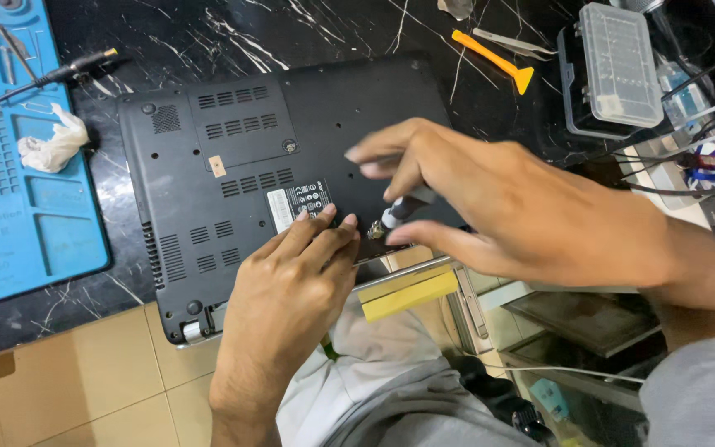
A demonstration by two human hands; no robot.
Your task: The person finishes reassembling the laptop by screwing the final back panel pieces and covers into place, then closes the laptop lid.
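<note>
The left hand (291, 281) comes up from the lower edge of the view, palm down, its fingers together and stretched flat so that the fingertips press on the underside of a black laptop (233, 165) near its front edge. The right hand (473, 194) reaches in from the right, wrist bent and knuckles up, its thumb and fingers closed around a small screwdriver (403, 209) whose tip points down at the laptop just beside the left fingertips; the two hands sit close together but do not quite touch. The laptop lies upside down on the dark marbled tabletop (308, 33), under both hands, with its vents and a white label just beyond the left fingers and its near corner overhanging the tabletop edge. Beyond the right hand stands a clear plastic case (618, 70) with its lid shut; what it holds is too blurred to tell. Between that case and the right hand lie an orange pry tool (494, 60) and a pair of tweezers (511, 41). Well to the left of the left hand is a blue work mat (10, 207) with shallow moulded compartments, and a crumpled white wad (53, 145) rests on it. A thin black cable (43, 79) crosses the mat's far part.
</note>
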